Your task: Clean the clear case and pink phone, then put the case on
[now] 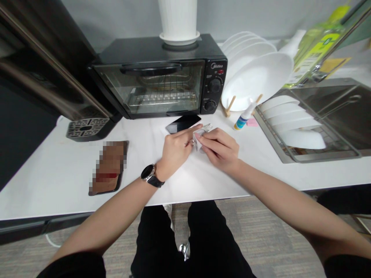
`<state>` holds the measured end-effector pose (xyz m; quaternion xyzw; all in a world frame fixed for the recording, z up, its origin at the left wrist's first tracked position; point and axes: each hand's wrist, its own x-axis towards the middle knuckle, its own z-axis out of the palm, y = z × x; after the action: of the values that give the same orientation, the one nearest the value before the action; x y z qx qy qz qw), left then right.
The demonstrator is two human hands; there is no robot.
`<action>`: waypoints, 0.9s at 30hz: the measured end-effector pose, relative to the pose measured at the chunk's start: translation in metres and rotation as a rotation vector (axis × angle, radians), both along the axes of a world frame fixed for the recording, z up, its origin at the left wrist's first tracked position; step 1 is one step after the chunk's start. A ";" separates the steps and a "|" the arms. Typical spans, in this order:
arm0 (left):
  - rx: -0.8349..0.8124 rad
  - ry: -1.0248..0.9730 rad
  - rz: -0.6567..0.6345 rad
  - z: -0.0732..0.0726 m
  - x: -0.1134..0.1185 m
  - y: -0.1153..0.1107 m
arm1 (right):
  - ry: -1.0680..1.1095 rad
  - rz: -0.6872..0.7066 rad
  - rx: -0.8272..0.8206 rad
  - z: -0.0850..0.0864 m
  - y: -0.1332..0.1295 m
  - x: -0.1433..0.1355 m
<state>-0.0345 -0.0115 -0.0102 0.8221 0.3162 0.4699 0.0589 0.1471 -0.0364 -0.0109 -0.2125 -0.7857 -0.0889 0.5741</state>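
Over the white counter, my left hand (177,148) is closed around the near side of a small whitish, partly clear, crumpled piece (198,143). It looks like thin film or paper, but its exact kind does not show. My right hand (222,148) pinches the same piece between thumb and fingers, so both hands meet on it. Just behind the left hand lies a dark phone (182,123), flat on the counter. To the right of my hands stands a small white bottle (243,117) with a blue and yellow label, beside a pink paper slip (252,122).
A black toaster oven (156,85) stands behind, with a white pot (179,19) on top. Another phone (109,168) lies left, near a machine's drip tray (87,128). White plates (257,79) fill a rack at right. White bowls (303,139) sit by the sink (344,104).
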 end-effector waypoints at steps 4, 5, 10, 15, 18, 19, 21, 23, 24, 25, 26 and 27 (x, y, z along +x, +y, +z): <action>-0.003 -0.004 -0.008 0.000 -0.001 -0.001 | -0.013 -0.010 0.010 0.001 0.001 0.001; 0.005 -0.007 -0.008 0.000 -0.001 -0.001 | 0.003 -0.032 0.004 0.001 0.002 0.003; 0.002 -0.051 0.010 -0.001 -0.001 0.001 | 0.107 -0.191 -0.087 -0.004 0.010 0.012; 0.004 -0.094 -0.021 -0.003 -0.001 0.002 | 0.147 -0.229 -0.111 -0.004 0.011 0.012; 0.005 -0.085 -0.009 -0.003 0.000 0.002 | 0.158 -0.201 -0.113 -0.003 0.009 0.009; 0.002 -0.076 -0.002 -0.002 0.000 0.001 | 0.149 -0.182 -0.104 -0.003 0.008 0.008; -0.001 -0.061 -0.001 0.000 0.001 -0.001 | 0.113 -0.127 -0.074 -0.002 0.006 0.007; -0.005 -0.063 -0.017 0.002 0.001 -0.003 | 0.049 -0.056 -0.042 -0.001 0.004 0.004; -0.010 -0.068 -0.024 0.003 0.001 -0.004 | 0.016 -0.029 -0.030 -0.001 0.002 0.003; -0.017 -0.071 -0.030 0.003 0.001 -0.004 | -0.010 -0.011 -0.018 0.000 0.001 0.001; -0.027 -0.071 -0.031 0.003 0.001 -0.005 | -0.030 -0.004 -0.010 0.001 -0.001 0.000; -0.038 -0.066 -0.030 0.003 0.001 -0.005 | -0.045 -0.007 -0.007 0.002 -0.002 -0.001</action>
<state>-0.0339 -0.0169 -0.0070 0.8093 0.3107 0.4899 0.0919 0.1464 -0.0379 -0.0092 -0.2152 -0.7980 -0.0928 0.5551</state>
